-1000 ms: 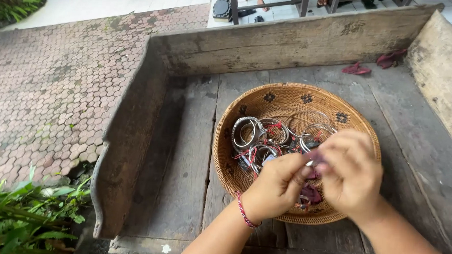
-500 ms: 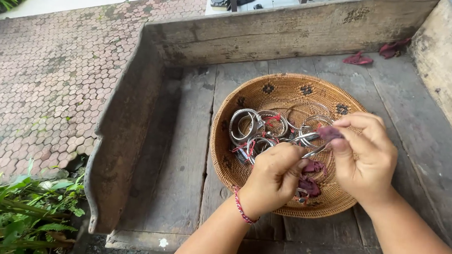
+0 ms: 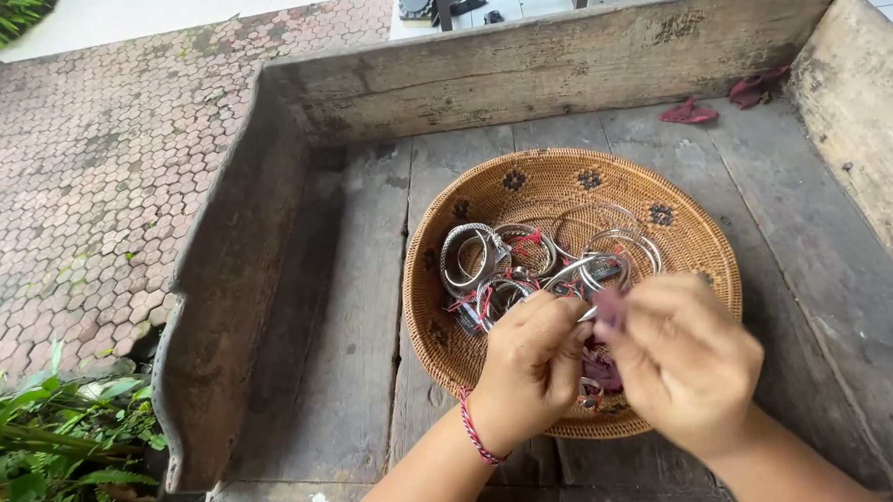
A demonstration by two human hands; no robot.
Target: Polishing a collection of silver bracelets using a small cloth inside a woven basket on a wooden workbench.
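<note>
A round woven basket (image 3: 567,186) is seen from above, set on a weathered wooden tabletop (image 3: 355,307) that is edged by raised plank walls; everything else is placed in relation to this basket. A tangled heap of silver bangles (image 3: 486,257) with red thread ties is piled in the basket's middle, kept together by its shallow sloping sides. Over the basket's near half, both hands are brought close together; the left hand (image 3: 531,368), with a red cord bracelet (image 3: 478,432) at its wrist, is curled shut with its fingertips pinched on a silver bangle end at the edge of the heap, apparently so that it is steadied. The right hand (image 3: 685,363), blurred, is closed around a small purple piece (image 3: 611,308) held against that same bangle; what the piece is cannot be told. Beneath the hands, inside the basket's near rim, a dark red scrap (image 3: 601,370) is partly hidden. Beyond the basket's far rim, by the back wall, two reddish scraps (image 3: 689,113) are lying apart on the boards. To the basket's left, past the side wall, brick paving (image 3: 83,169) is seen, and green leaves (image 3: 54,435) lie nearer the viewer.
</note>
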